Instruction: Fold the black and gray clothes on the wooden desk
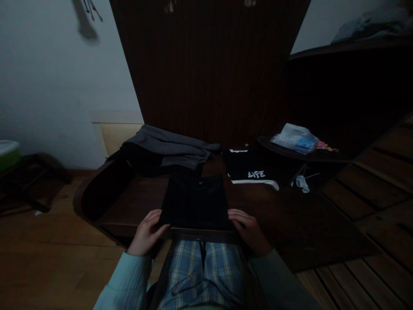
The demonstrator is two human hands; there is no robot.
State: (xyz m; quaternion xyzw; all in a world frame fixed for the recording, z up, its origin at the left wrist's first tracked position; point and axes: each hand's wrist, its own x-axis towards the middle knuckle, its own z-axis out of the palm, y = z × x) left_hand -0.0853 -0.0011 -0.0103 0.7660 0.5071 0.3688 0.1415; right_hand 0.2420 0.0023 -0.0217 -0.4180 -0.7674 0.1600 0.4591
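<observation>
A black garment (195, 200), folded into a rectangle with a small pale mark near its far edge, lies flat at the front of the dark wooden bench (135, 202). At its near left corner, my left hand (149, 230) is closed, fingers and thumb gripping the edge. My right hand (247, 228) holds the near right corner in the same way, its thumb partly hidden. Behind to the left is a loose heap of grey and black clothing (171, 146). Another folded black garment (248, 165), with white lettering and white trim, lies behind to the right.
A plastic bag (295, 137) with blue in it rests on a small dark shelf (274, 144) at right. Below it hangs something white and crumpled (301, 184). The bench's curved arm (85, 193) rises at left. A green and white container (9, 153) stands far left.
</observation>
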